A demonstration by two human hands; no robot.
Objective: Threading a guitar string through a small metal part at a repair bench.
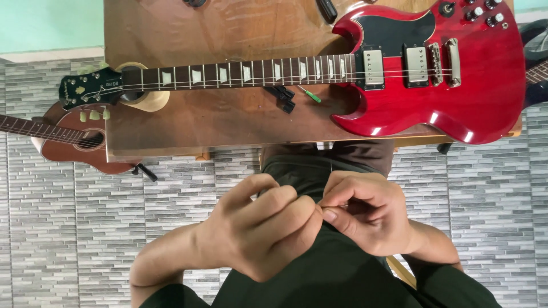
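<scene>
Red electric guitar [411, 74] lies across the wooden table [228, 122] — untouched, well apart from both hands. Left hand [265, 225] and right hand [365, 211] meet fingertip to fingertip over the lap, pinching a thin wire-like strand [331, 204] — seemingly being prepared; next calls for steady grip.

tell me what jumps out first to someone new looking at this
A glossy red electric guitar lies flat across a wooden table, its body at the right and its neck resting on a roll of tape at the left. Below it, over the person's lap, the left hand and right hand meet, fingers pinching something thin, too small to tell. A brown acoustic guitar sits at the left edge.
</scene>
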